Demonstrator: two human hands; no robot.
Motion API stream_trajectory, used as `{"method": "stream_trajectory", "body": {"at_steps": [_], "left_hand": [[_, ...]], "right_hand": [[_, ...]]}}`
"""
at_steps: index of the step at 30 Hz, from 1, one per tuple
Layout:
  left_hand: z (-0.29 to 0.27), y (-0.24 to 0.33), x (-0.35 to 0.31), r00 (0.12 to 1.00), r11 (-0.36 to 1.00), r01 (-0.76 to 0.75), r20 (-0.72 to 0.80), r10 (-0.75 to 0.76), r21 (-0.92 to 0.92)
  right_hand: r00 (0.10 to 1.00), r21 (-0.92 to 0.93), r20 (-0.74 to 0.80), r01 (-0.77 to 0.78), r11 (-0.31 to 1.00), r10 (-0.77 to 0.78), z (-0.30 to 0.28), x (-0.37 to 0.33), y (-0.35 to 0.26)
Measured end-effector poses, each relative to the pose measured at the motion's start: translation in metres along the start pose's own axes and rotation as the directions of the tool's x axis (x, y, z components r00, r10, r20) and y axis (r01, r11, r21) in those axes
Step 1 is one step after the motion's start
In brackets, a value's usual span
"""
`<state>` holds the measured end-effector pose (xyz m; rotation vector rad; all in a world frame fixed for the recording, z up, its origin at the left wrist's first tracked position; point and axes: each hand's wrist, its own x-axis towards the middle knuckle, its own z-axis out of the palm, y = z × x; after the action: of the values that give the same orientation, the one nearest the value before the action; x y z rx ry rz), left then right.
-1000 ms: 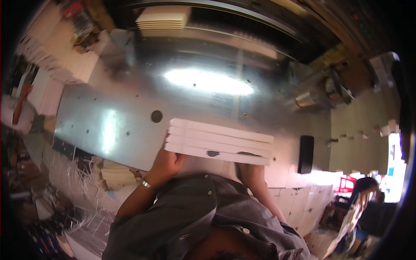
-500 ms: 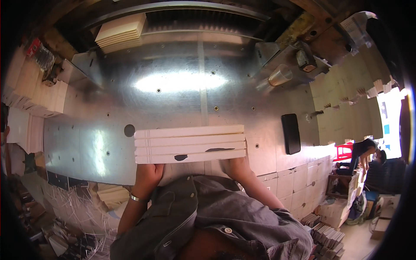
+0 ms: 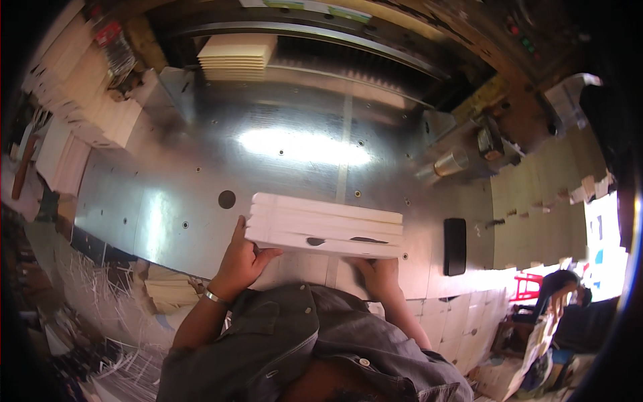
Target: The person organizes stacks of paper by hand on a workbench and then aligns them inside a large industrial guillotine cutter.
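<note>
A stack of white paper (image 3: 328,224) in several layers lies slightly slanted over the metal table, with two dark patches on its near side. My left hand (image 3: 246,261) grips its near left corner, fingers along the left end and thumb by the near edge. Below the near edge toward the right end, my right hand (image 3: 380,273) holds the stack too. Its fingertips are partly hidden by the paper.
Under the machine's bar at the back sits a cream paper stack (image 3: 238,57). A black phone (image 3: 455,246) and a clear cup (image 3: 450,163) are on the right. Paper piles (image 3: 87,100) flank the left side. Farther right, a person (image 3: 554,288) bends over near a red stool (image 3: 528,287).
The view has shifted and turned. The paper stack has tilted, its right end now nearer me. My left hand has slid round to the stack's left corner, its thumb now spread.
</note>
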<state>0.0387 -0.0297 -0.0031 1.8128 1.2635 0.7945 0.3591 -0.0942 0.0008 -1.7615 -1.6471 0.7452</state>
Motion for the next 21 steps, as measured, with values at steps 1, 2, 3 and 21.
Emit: {"method": "stream_trajectory", "body": {"at_steps": [1,2,3,21], "left_hand": [[-0.004,0.006,0.002,0.999,0.998,-0.036,0.009,0.037,-0.056],[-0.008,0.015,0.004,0.997,0.992,-0.071,0.018,0.074,-0.104],[-0.013,0.027,0.010,0.996,0.982,-0.075,0.032,0.081,-0.174],[-0.009,0.031,0.120,0.943,0.956,0.263,0.245,-0.226,-0.130]], "right_hand": [[1.000,-0.013,0.019,-0.025,1.000,0.025,-0.007,0.001,-0.006],[0.999,-0.017,0.037,-0.002,1.000,0.003,-0.013,0.002,-0.015],[0.998,0.122,0.040,-0.062,0.991,0.057,-0.020,0.003,-0.026],[0.899,0.571,0.103,-0.403,0.715,0.425,-0.046,0.056,0.008]]}}
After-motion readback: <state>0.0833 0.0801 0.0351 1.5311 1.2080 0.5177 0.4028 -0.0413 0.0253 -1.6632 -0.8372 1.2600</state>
